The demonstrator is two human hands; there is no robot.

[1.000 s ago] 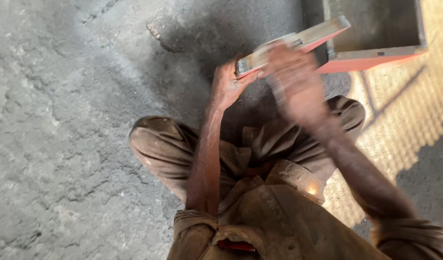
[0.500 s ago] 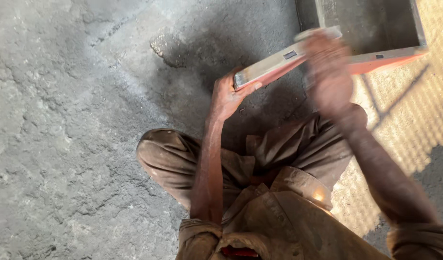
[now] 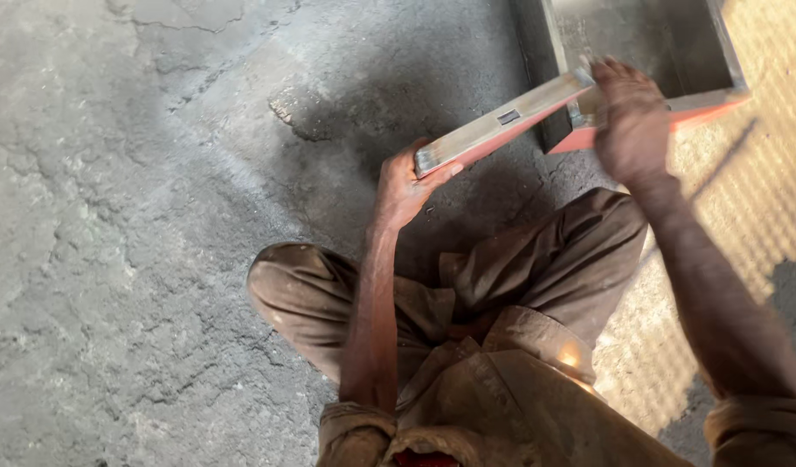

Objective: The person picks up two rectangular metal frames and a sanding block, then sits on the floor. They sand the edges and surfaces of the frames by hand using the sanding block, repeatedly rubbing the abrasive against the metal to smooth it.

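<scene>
1. The rough grey concrete floor filled the left of the view, cracked and patched, and nothing lay on that part of it. You squatted over it with your knees spread, which left room between them for your arms to work.

2. Your left hand was clamped on the lower, nearer end of the flat metal bar, fingers wrapped beneath and the thumb lying up along its end. That grip seemingly carried the bar's weight from below, so the piece stayed off the floor and tilted up to the right.

3. The bar ran slantwise from your left hand up to your right, its pale bare face turned up and a red-painted edge showing along its underside. A small dark slot sat near the middle of the pale face. Held at both ends, it probably stayed steady and could be guided at the far tip.

4. Your right hand was closed over the upper end of the bar, the knuckles facing the camera, right at the near corner of the red-edged metal box. I could not tell whether the bar touched the box there, since your hand covered the meeting point.

5. The box stood open-topped on the floor at the upper right, its grey inside showing. A patch of dappled light fell on the floor beside it.
</scene>
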